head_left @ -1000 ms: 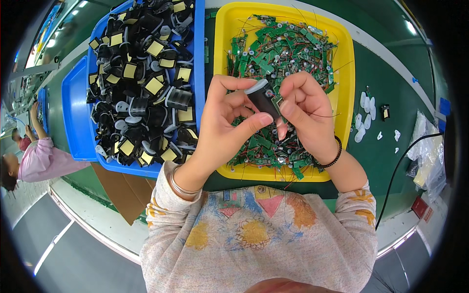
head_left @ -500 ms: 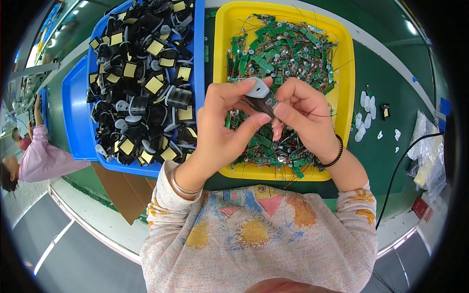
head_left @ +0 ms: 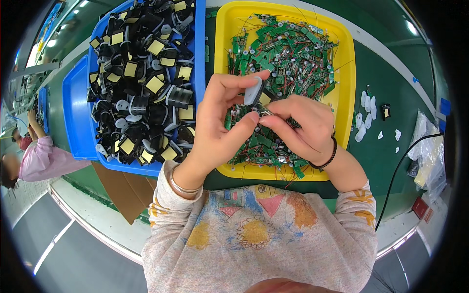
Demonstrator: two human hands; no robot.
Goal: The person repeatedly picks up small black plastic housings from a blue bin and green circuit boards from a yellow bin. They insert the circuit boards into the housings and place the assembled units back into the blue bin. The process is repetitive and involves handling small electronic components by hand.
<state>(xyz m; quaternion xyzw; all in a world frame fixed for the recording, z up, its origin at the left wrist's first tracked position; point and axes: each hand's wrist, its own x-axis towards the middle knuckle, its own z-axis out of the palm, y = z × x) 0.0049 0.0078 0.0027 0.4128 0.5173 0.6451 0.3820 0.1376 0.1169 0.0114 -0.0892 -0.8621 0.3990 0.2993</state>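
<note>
Above the yellow tray [head_left: 346, 63], my left hand [head_left: 215, 122] grips a small black plastic housing with a pale grey end cap [head_left: 252, 93] between fingers and thumb. My right hand [head_left: 305, 124] is closed in a pinch at the housing's side, on what looks like a small green circuit board [head_left: 265, 112]. Fingers cover most of that board, so how far it sits inside the housing cannot be seen. Beneath both hands the tray holds a heap of green circuit boards [head_left: 298, 73] with thin wires.
At the left, a blue tray [head_left: 199, 58] is piled with black housings [head_left: 154, 110] bearing yellowish pads. Beside it stands another blue tray [head_left: 75, 112]. Pale oval pieces [head_left: 361, 133], a black part [head_left: 386, 111], a black cable [head_left: 398, 168] and plastic bags [head_left: 426, 156] lie right. Another person [head_left: 46, 158] sits far left.
The housing has turned in my left hand, its grey cap now facing left. My right hand has shifted left and rotated, its fingers now pinching the green board at the housing.
</note>
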